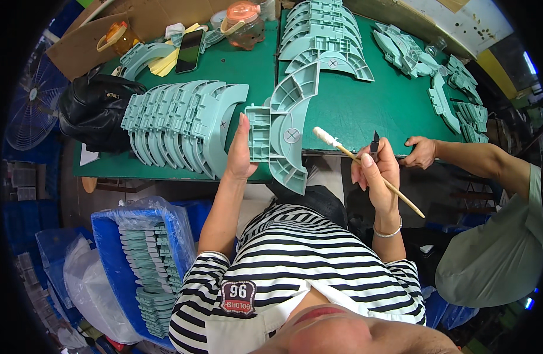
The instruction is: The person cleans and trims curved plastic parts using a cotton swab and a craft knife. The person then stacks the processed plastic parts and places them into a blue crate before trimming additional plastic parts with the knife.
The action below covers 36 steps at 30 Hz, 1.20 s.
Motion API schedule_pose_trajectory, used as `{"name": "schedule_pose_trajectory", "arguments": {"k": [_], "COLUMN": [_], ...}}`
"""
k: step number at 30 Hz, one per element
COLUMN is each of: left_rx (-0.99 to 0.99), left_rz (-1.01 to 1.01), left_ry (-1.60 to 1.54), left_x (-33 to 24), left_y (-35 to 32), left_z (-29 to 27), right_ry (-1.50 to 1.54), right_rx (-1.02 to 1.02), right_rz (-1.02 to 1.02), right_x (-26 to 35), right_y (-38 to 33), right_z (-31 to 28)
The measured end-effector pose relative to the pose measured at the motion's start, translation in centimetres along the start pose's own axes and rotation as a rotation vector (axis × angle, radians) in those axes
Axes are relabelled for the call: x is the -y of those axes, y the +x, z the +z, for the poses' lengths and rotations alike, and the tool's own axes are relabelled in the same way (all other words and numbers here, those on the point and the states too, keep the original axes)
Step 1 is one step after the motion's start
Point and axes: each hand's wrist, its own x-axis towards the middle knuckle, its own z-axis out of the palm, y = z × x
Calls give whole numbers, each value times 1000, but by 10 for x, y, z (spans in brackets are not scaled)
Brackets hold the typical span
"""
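Nearest you, your right hand [378, 171] is closed around a thin wooden stick with a white padded tip [366, 168], the tip pointing left toward the part; a small dark blade-like tool [375, 141] also rises from that fist, though how it is held is hard to tell. Your left hand [239, 154] is nearly flat, fingers straight up, pressed against the left edge of the curved pale-green moulded plastic part with ribs and a round boss [283, 133], which you hold upright over the table's near edge. By the look of it you are at the swabbing stage on this one piece. Your next move calls for bringing the padded tip onto the part's ribbed face while the left hand steadies it.

Down at your left, a blue plastic crate lined with clear film [106, 236] holds stacks of the same green parts. On the green table [354, 112], a fanned row of green curved parts [177, 124] lies left of your hand, another stack [321, 35] runs away at the centre, and looser ones [454, 94] sit right. A co-worker's hand [422, 152] rests on the table edge just beside yours. Farther off are a black bag [91, 112], a dark phone [189, 50] and a lidded orange-topped jar [243, 23].
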Motion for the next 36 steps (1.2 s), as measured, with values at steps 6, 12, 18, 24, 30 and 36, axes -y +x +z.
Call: {"name": "schedule_pose_trajectory", "arguments": {"k": [6,12,18,24,30,36], "left_rx": [-49,-53,-52,-26,-71,-88], "left_rz": [-46,-55,-77,-105,-98,-29], "left_ry": [27,-15,24,11,-4,-35], "left_x": [3,3,3,4,5,-3], "left_y": [0,5,4,3,6,9], "left_z": [-3,-3,-4,-2,-6,-3], "right_ry": [-5,-15,19,4,24,-4], "right_rx": [8,-14,-15,-45,-56,8], "right_rz": [-3,-4,9,-72,-70,-24], "right_x": [-3,-6,-9,-5,-8,-16], "right_y": [2,1,2,7,8,2], "right_z": [2,-2,-6,-4,-6,-12]}}
